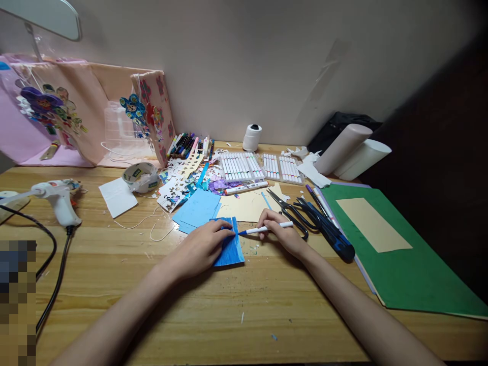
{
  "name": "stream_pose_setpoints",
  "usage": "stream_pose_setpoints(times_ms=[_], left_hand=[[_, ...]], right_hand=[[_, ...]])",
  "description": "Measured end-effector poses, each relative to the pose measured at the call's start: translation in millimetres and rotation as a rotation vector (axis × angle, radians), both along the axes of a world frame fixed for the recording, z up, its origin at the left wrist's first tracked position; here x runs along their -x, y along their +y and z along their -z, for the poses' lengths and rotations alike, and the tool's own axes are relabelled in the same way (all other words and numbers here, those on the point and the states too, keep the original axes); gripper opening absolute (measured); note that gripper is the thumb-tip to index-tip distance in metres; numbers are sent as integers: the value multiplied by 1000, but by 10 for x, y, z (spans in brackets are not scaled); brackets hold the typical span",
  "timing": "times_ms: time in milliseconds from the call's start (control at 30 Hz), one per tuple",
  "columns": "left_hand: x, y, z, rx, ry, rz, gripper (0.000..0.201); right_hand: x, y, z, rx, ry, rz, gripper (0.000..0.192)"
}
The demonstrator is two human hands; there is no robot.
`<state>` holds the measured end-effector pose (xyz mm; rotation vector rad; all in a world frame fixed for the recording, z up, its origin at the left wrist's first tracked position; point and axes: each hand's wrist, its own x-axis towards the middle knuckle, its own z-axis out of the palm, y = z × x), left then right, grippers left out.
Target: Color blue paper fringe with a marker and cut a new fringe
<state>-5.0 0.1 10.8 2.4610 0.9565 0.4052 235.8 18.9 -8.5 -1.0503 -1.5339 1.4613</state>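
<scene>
You sit at a wooden desk (114, 264) by a plain wall, with craft bits all over it. Far left lies a glue gun (57, 198) with its black cord. Near it is a white card (117, 197) and a roll of tape (140, 176). Behind those stand pink boards (95, 107) with paper flowers stuck on.

In the middle, your left hand (202, 246) lies flat, fingers spread, pressing down on a blue paper (231, 249). The paper sits on the desk right in front of you. Just beside it, your right hand (280, 231) is curled round a marker (263, 230), and its blue tip touches the paper's right edge.

It looks like you are coloring the paper blue. I think the next stroke needs a steady left hand, so the paper does not slip.

Behind are marker trays (263, 168). To the right lie scissors (293, 213) and a green folder (412, 264).
</scene>
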Motion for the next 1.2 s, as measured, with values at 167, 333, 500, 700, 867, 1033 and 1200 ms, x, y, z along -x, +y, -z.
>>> stream_pose_setpoints(times_ms=[167,333,500,700,867,1033,1200], left_hand=[[-6,-2,-14,11,10,-1,38],[-5,-7,-15,16,-5,-7,39],[1,-24,-26,12,-14,-12,37],[-20,-51,-54,47,-10,-55,28],[-29,-54,-35,28,-7,-62,29],[-35,-62,-29,19,-5,-57,31],[-37,-79,-21,7,-16,-65,37]], right_hand=[[-7,-4,10,31,12,-16,15],[-18,10,33,18,6,-20,15],[-22,13,53,12,12,-22,15],[-47,51,93,59,132,57,19],[-107,34,-212,-112,106,188,26],[-64,-105,-311,-124,-111,-73,13],[-6,-214,6,-4,-118,-161,16]])
